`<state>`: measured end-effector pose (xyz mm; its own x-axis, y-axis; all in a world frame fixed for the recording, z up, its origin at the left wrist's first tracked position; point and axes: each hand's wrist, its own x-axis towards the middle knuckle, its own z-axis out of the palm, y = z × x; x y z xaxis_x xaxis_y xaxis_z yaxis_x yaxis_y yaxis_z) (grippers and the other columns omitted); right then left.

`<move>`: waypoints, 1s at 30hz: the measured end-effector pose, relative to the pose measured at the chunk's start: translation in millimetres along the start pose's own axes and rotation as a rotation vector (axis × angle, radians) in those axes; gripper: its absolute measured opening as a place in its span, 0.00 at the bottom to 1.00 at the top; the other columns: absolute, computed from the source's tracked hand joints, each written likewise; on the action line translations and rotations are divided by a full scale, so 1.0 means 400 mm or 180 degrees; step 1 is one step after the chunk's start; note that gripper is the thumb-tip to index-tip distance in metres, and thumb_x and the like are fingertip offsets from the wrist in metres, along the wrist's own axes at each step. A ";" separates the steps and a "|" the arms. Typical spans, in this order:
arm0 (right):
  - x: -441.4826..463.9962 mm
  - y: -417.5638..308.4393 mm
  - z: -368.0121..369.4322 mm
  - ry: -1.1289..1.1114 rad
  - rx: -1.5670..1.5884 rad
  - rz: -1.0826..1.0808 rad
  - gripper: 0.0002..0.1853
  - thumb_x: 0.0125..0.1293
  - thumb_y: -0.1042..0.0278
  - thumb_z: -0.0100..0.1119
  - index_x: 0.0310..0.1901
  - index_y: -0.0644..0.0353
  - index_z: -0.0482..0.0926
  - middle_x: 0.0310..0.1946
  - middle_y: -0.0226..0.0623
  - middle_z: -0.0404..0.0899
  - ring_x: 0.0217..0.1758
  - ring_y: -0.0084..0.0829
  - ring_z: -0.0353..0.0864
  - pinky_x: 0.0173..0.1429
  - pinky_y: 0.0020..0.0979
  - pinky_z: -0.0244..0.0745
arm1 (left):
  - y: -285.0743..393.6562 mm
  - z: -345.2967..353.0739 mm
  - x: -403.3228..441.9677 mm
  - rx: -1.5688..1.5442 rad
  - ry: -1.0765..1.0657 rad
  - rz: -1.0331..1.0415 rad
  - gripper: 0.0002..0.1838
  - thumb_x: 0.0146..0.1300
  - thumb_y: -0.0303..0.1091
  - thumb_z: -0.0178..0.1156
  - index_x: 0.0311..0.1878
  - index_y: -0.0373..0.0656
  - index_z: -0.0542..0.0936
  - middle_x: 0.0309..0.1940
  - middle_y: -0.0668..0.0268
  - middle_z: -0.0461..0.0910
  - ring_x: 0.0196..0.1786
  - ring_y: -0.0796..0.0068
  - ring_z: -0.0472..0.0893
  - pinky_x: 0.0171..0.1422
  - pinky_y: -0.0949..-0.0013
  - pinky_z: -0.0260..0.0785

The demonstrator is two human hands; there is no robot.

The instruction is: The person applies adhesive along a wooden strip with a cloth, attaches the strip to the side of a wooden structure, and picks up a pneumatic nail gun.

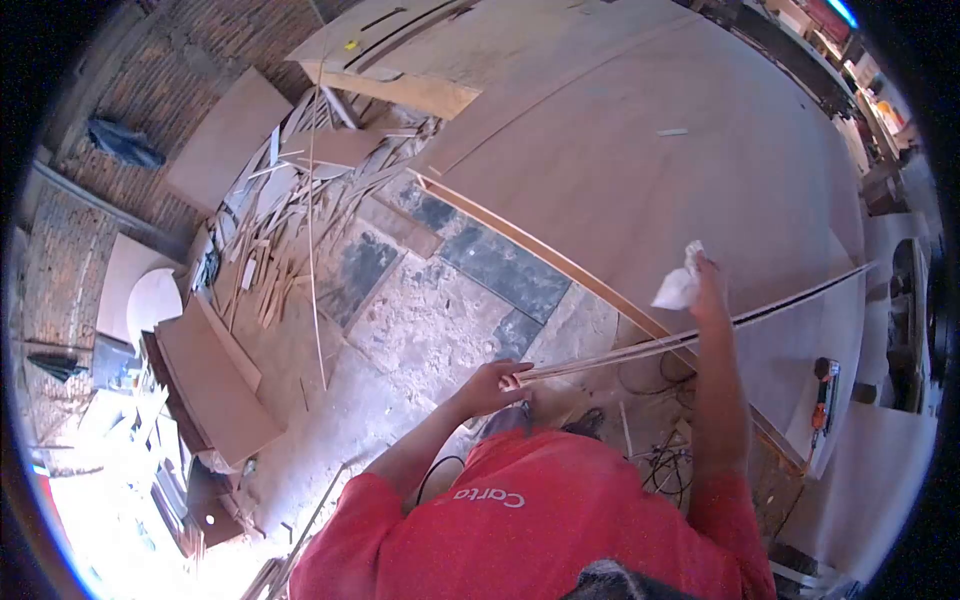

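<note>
My left hand (492, 388) is closed on the near end of a bundle of long thin strips (620, 354). The strips run to the right, across the edge of a large table (600, 180), and their far end lies over its right side. Above the tabletop, my right hand (708, 287) is closed on a crumpled white cloth (678, 288), just beyond the strips. Its fingers are partly hidden by the cloth.
An orange and black tool (822, 405) lies at the table's right edge. Cables (665, 470) hang or lie below the table edge. Scrap wood strips (270, 200) are piled on the floor at the upper left, with curved boards (215, 380) nearer.
</note>
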<state>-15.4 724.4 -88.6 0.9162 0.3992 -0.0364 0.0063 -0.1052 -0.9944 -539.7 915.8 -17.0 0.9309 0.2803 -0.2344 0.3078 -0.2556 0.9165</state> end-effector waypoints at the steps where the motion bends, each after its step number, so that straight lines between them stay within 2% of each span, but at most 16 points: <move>1: 0.066 0.107 -0.019 -0.0028 -0.0265 -0.0319 0.17 0.73 0.51 0.64 0.52 0.55 0.82 0.40 0.32 0.82 0.43 0.31 0.84 0.45 0.38 0.83 | 0.006 0.000 -0.005 0.0012 -0.0043 0.0057 0.33 0.62 0.40 0.75 0.69 0.40 0.79 0.47 0.57 0.85 0.47 0.70 0.85 0.55 0.66 0.77; 2: 0.117 0.194 -0.027 -0.0073 -0.0460 -0.0650 0.18 0.73 0.50 0.64 0.52 0.55 0.81 0.40 0.32 0.81 0.44 0.33 0.85 0.46 0.39 0.84 | 0.011 0.001 -0.006 -0.0079 -0.0040 -0.0094 0.33 0.62 0.39 0.74 0.69 0.39 0.79 0.48 0.57 0.85 0.47 0.70 0.85 0.55 0.66 0.77; 5: 0.109 0.137 0.047 -0.0051 0.1877 0.1405 0.26 0.71 0.44 0.66 0.59 0.54 0.77 0.47 0.38 0.82 0.44 0.42 0.86 0.49 0.49 0.86 | -0.008 0.010 -0.008 -0.0146 -0.0071 -0.0109 0.32 0.64 0.38 0.74 0.69 0.38 0.78 0.50 0.57 0.86 0.47 0.71 0.86 0.56 0.65 0.78; 7: 0.091 0.125 0.081 0.0045 0.1129 0.1013 0.26 0.71 0.45 0.67 0.59 0.56 0.77 0.47 0.39 0.82 0.47 0.42 0.86 0.52 0.50 0.86 | -0.005 0.020 -0.006 -0.0529 0.0123 -0.0042 0.34 0.62 0.41 0.76 0.69 0.36 0.78 0.43 0.58 0.86 0.42 0.75 0.86 0.51 0.70 0.78; 10: 0.041 0.070 0.082 -0.0309 0.1003 0.0970 0.26 0.71 0.45 0.68 0.59 0.56 0.77 0.48 0.40 0.82 0.48 0.40 0.86 0.51 0.48 0.86 | -0.003 0.020 -0.016 -0.0502 0.0071 -0.0157 0.34 0.62 0.36 0.76 0.69 0.33 0.77 0.45 0.58 0.86 0.45 0.75 0.87 0.53 0.70 0.79; 13: 0.002 0.004 0.102 -0.0242 -0.0469 0.0382 0.23 0.71 0.46 0.66 0.57 0.55 0.79 0.49 0.43 0.83 0.49 0.41 0.87 0.51 0.47 0.86 | -0.025 0.028 0.008 -0.0574 0.0134 -0.0169 0.35 0.61 0.34 0.76 0.69 0.30 0.76 0.46 0.58 0.85 0.46 0.74 0.86 0.53 0.68 0.79; 17: -0.020 -0.171 0.107 -0.0452 -0.4730 -0.0850 0.20 0.72 0.48 0.65 0.54 0.54 0.81 0.50 0.47 0.84 0.50 0.42 0.88 0.51 0.47 0.85 | -0.027 0.030 0.027 -0.0757 -0.0120 -0.0253 0.34 0.62 0.33 0.75 0.68 0.29 0.77 0.47 0.60 0.84 0.49 0.75 0.84 0.56 0.68 0.77; 18: -0.065 -0.241 0.115 -0.0393 -0.4733 -0.0771 0.20 0.72 0.48 0.65 0.54 0.54 0.81 0.50 0.47 0.84 0.50 0.42 0.88 0.51 0.47 0.85 | -0.024 0.023 0.028 -0.0884 -0.0073 -0.0332 0.32 0.62 0.33 0.75 0.68 0.29 0.77 0.47 0.61 0.84 0.50 0.75 0.83 0.57 0.69 0.76; 20: -0.163 -0.323 0.144 0.1681 -0.2780 -0.0138 0.16 0.73 0.52 0.61 0.53 0.52 0.83 0.49 0.52 0.84 0.55 0.46 0.86 0.55 0.48 0.82 | -0.009 0.006 0.021 -0.0970 -0.0154 -0.0358 0.31 0.64 0.32 0.74 0.67 0.29 0.78 0.47 0.62 0.84 0.50 0.75 0.83 0.57 0.70 0.75; 21: -0.181 -0.319 0.116 0.1718 -0.2783 -0.0103 0.16 0.73 0.52 0.61 0.53 0.52 0.83 0.49 0.52 0.84 0.55 0.46 0.86 0.55 0.48 0.82 | -0.006 0.000 0.021 -0.1067 -0.0166 -0.0407 0.29 0.65 0.31 0.73 0.66 0.29 0.79 0.47 0.62 0.84 0.51 0.75 0.82 0.58 0.71 0.74; 23: -0.220 -0.300 0.014 0.0813 -0.4152 -0.1796 0.19 0.71 0.53 0.64 0.57 0.54 0.83 0.48 0.49 0.83 0.60 0.42 0.83 0.60 0.44 0.79 | -0.040 -0.005 0.032 -0.1069 -0.0218 -0.0491 0.27 0.66 0.30 0.72 0.65 0.29 0.79 0.47 0.62 0.84 0.50 0.76 0.82 0.57 0.71 0.74; 24: -0.225 -0.256 -0.027 0.0830 -0.4159 -0.1784 0.19 0.71 0.53 0.64 0.57 0.54 0.83 0.48 0.49 0.83 0.60 0.42 0.83 0.60 0.44 0.79 | -0.057 -0.008 0.035 -0.1076 -0.0221 -0.0579 0.26 0.66 0.30 0.71 0.65 0.29 0.80 0.47 0.63 0.85 0.50 0.76 0.82 0.57 0.72 0.73; 25: -0.220 -0.181 -0.068 0.0986 -0.2723 -0.1296 0.21 0.69 0.53 0.66 0.58 0.55 0.83 0.47 0.47 0.83 0.59 0.38 0.82 0.60 0.42 0.78 | -0.064 -0.007 0.037 -0.1066 -0.0235 -0.0573 0.26 0.66 0.30 0.71 0.65 0.29 0.80 0.47 0.63 0.85 0.50 0.76 0.82 0.57 0.72 0.73; 27: -0.245 -0.139 -0.128 0.1126 -0.1282 -0.0801 0.23 0.68 0.54 0.68 0.59 0.56 0.83 0.47 0.44 0.83 0.58 0.34 0.80 0.61 0.40 0.76 | -0.072 -0.007 0.043 -0.1179 -0.0307 -0.0567 0.24 0.67 0.29 0.70 0.64 0.30 0.81 0.48 0.62 0.86 0.50 0.76 0.82 0.57 0.71 0.74; 29: -0.312 -0.132 -0.153 0.2324 -0.1005 -0.0045 0.24 0.66 0.54 0.70 0.57 0.60 0.83 0.44 0.38 0.83 0.52 0.28 0.80 0.57 0.36 0.76 | -0.057 -0.013 0.046 -0.1205 -0.0336 -0.0572 0.23 0.67 0.29 0.70 0.64 0.31 0.81 0.48 0.62 0.86 0.50 0.76 0.82 0.57 0.71 0.74; 30: -0.355 -0.169 -0.153 0.2338 -0.1007 -0.0032 0.24 0.66 0.54 0.70 0.57 0.60 0.83 0.44 0.38 0.83 0.52 0.28 0.80 0.57 0.36 0.76 | -0.051 -0.016 0.045 -0.1238 -0.0344 -0.0585 0.22 0.68 0.29 0.70 0.63 0.31 0.82 0.49 0.61 0.86 0.50 0.76 0.82 0.58 0.71 0.74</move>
<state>-121.3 619.2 -10.2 0.9445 -0.2890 0.1564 0.0285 -0.4022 -0.9151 -530.5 932.1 -37.8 0.8892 0.1849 -0.4186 0.3925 0.1624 0.9053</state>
